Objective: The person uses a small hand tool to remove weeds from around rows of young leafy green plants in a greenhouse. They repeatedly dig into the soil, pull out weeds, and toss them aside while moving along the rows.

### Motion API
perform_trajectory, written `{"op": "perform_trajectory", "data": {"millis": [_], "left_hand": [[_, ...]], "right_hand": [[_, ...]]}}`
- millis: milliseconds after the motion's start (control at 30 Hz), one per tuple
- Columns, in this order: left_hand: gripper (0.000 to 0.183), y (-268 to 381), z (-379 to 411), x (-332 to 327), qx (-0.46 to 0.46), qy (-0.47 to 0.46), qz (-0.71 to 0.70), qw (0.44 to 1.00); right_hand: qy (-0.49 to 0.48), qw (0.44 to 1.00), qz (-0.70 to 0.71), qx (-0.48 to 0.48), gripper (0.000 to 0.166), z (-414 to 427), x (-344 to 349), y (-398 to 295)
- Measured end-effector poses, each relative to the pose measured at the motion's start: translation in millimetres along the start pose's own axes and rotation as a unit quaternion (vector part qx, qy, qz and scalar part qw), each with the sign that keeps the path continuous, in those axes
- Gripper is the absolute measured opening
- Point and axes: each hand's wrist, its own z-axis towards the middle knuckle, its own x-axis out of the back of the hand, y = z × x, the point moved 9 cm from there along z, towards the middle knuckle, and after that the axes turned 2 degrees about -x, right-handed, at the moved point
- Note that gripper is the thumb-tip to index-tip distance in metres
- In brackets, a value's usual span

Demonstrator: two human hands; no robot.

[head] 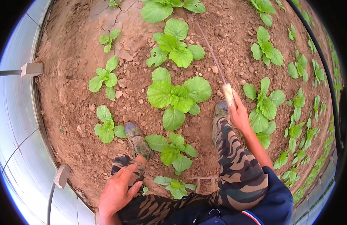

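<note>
My right hand (pixel 238 112) is closed around the pale handle (pixel 228 92) of a tool with a long, thin brownish metal shaft (pixel 211 52). The shaft's far end lies near the soil at the top, right of a leafy green plant (pixel 176 45); its exact shape cannot be told. My left hand (pixel 120 187) rests over my left knee in camouflage trousers, fingers loosely apart, holding nothing. Between my feet and ahead of them grows a row of broad-leaved plants, among them a large one (pixel 177 95) and a smaller one (pixel 173 152).
Smaller seedlings (pixel 104 77) grow on the left, and more rows of plants (pixel 266 104) on the right. A translucent plastic sheet wall (pixel 18 107) with blocks (pixel 62 175) along its base bounds the left side. A black hose or pole (pixel 322 53) curves down the right. My shoes (pixel 134 135) stand on cloddy soil.
</note>
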Motion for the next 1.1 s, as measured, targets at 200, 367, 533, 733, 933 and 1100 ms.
{"op": "perform_trajectory", "data": {"millis": [200,367,533,733,933,1100], "left_hand": [[0.049,9,3,-7,-0.019,-0.017,0.007,1.0],[0.049,2,-4,-1,0.005,0.013,-0.009,1.0],[0.049,4,-3,-3,-0.004,-0.003,0.002,1.0],[0.048,4,-5,5,-0.009,0.012,0.0,1.0],[0.049,11,0,-3,-0.018,-0.009,-0.002,1.0],[0.049,21,4,1,-0.024,-0.005,0.006,1.0]], "right_hand": [[-0.029,0.997,-0.056,-0.04,0.058,54,-19,-27],[0.017,0.996,-0.044,0.07,0.057,-10,-2,16],[0.052,0.994,0.099,-0.016,0.054,4,-2,15],[0.142,0.988,0.052,0.046,0.054,86,22,-24],[0.123,0.987,0.059,0.08,0.047,206,46,-99],[0.123,0.991,0.029,0.035,0.047,239,41,-109]]}}
